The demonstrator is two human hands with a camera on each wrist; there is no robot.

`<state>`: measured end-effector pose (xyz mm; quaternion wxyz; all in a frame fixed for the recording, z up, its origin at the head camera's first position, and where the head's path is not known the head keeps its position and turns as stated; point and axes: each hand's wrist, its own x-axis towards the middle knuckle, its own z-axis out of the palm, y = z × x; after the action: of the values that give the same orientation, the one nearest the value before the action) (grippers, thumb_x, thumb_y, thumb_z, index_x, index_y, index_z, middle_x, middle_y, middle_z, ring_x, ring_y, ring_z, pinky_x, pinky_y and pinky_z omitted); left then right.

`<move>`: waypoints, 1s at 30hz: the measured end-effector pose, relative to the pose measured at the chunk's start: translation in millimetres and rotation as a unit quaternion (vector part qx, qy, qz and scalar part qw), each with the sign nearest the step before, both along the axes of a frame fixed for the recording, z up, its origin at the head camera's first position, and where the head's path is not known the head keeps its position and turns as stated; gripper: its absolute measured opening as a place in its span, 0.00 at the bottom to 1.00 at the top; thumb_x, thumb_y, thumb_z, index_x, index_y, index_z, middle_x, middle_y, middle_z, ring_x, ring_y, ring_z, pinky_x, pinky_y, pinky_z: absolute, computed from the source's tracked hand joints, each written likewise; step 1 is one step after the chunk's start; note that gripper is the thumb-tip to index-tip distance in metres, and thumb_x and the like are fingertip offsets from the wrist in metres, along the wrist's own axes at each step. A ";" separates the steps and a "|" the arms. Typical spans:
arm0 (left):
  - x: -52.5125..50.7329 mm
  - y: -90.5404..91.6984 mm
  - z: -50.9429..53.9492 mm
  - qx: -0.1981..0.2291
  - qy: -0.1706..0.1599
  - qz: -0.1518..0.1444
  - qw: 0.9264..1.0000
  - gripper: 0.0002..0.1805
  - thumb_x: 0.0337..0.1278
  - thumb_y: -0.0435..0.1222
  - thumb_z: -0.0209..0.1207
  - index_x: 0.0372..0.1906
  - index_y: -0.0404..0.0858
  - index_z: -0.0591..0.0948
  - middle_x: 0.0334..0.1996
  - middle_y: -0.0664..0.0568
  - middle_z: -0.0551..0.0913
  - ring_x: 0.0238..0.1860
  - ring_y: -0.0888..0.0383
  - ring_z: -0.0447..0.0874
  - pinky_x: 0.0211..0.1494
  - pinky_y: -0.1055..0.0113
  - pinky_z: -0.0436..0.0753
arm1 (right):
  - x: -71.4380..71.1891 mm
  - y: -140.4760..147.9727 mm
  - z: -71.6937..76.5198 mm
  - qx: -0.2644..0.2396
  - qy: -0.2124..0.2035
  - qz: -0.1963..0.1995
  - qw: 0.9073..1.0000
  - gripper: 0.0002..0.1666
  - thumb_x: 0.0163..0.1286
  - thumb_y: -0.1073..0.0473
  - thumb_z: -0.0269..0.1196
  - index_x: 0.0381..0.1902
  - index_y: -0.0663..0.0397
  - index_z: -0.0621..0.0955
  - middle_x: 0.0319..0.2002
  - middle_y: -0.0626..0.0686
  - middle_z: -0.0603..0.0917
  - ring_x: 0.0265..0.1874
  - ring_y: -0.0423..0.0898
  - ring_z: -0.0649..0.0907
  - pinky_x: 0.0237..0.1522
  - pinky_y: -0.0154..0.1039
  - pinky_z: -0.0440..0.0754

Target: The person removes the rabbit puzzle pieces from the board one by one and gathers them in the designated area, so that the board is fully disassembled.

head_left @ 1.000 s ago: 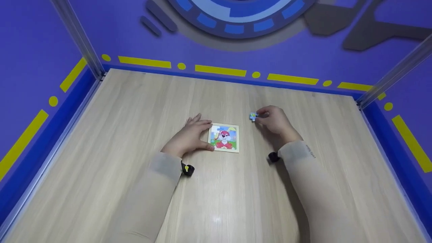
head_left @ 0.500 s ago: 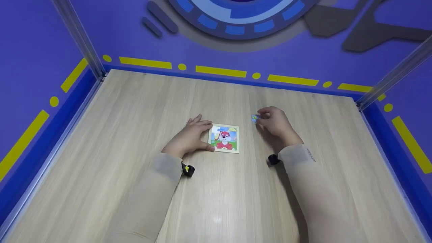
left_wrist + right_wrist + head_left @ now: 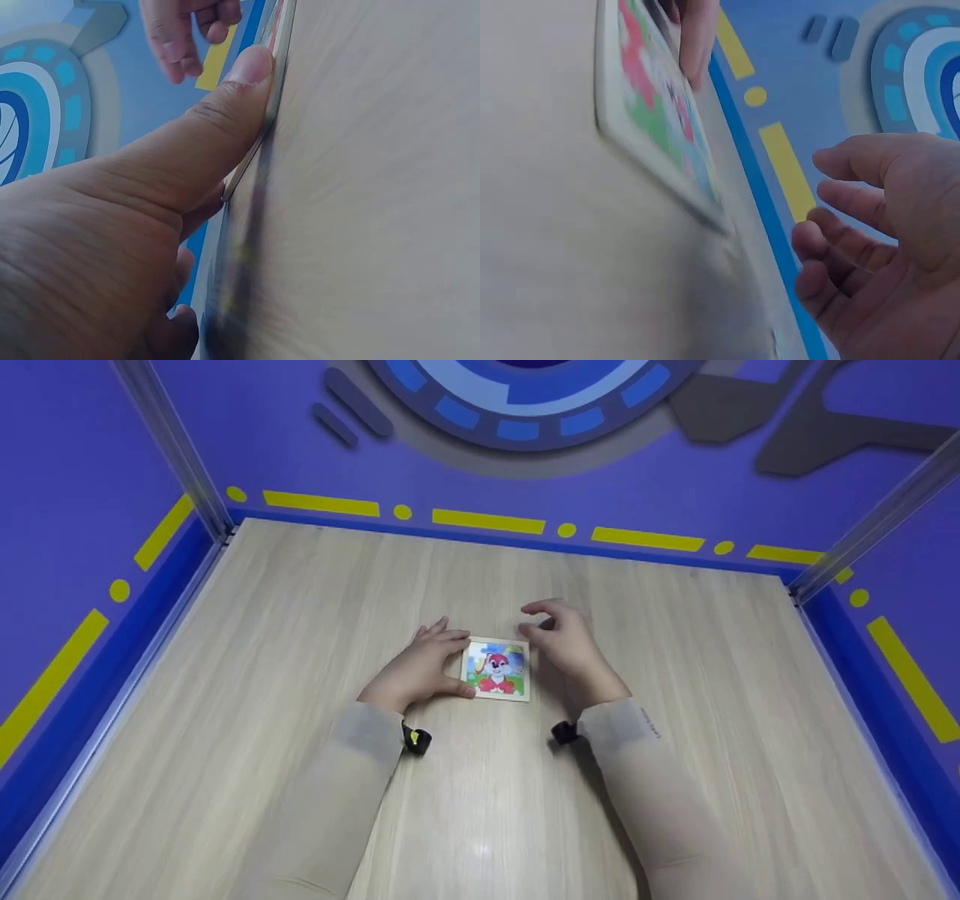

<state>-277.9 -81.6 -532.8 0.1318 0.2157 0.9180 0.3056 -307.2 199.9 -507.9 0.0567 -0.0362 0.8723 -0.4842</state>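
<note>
A small square jigsaw puzzle (image 3: 496, 669) in a pale wooden frame bears a red and white animal picture. It lies on the wood-grain table (image 3: 480, 795). My left hand (image 3: 420, 666) holds the frame at its left side, index finger at the far left corner, thumb at the near one; the left wrist view shows the thumb (image 3: 244, 75) on the frame's edge. My right hand (image 3: 562, 641) hovers by the frame's far right corner. In the right wrist view this right hand (image 3: 885, 225) has thumb and fingers apart, with nothing visible between them.
Blue-purple panels (image 3: 637, 495) with yellow marks enclose the table at the back and both sides. Metal posts (image 3: 187, 457) stand at the back corners. A black wrist camera (image 3: 416, 739) sits on the left wrist, another black camera (image 3: 564, 733) on the right.
My right hand has moved left to the puzzle, and the blue puzzle piece it pinched no longer shows in its fingers. The puzzle's pale far right corner now looks blue. The left hand stays put.
</note>
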 end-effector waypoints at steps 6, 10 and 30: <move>-0.1 -0.7 -0.7 -0.001 -0.011 0.005 1.000 0.56 0.59 0.56 0.83 0.87 0.40 0.72 0.91 0.54 0.65 0.97 0.46 0.40 1.00 0.41 0.42 | 9.6 -18.4 -4.8 -0.034 -0.028 0.013 0.999 0.26 0.81 0.53 0.70 0.72 0.50 0.85 0.71 0.55 0.81 0.58 0.52 0.82 0.55 0.43 0.84; -0.6 -0.6 -0.9 -0.003 -0.017 0.008 1.000 0.56 0.59 0.57 0.83 0.87 0.41 0.72 0.91 0.54 0.64 0.97 0.45 0.40 0.99 0.38 0.44 | 10.8 -21.4 -13.0 -0.001 0.010 0.047 0.999 0.24 0.80 0.54 0.70 0.70 0.55 0.86 0.71 0.58 0.83 0.57 0.52 0.83 0.56 0.43 0.84; 0.0 -1.4 2.7 -0.006 -0.003 -0.010 1.000 0.57 0.59 0.58 0.82 0.87 0.39 0.71 0.91 0.52 0.65 0.97 0.45 0.41 1.00 0.41 0.42 | 12.4 -26.7 -27.6 0.105 0.077 0.166 0.977 0.16 0.80 0.59 0.73 0.62 0.51 0.91 0.64 0.54 0.89 0.62 0.55 0.86 0.70 0.55 0.87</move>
<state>-277.8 -83.0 -530.1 0.1385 0.2228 0.9174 0.2993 -294.8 173.2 -535.5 0.0724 -0.2113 0.9021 -0.3692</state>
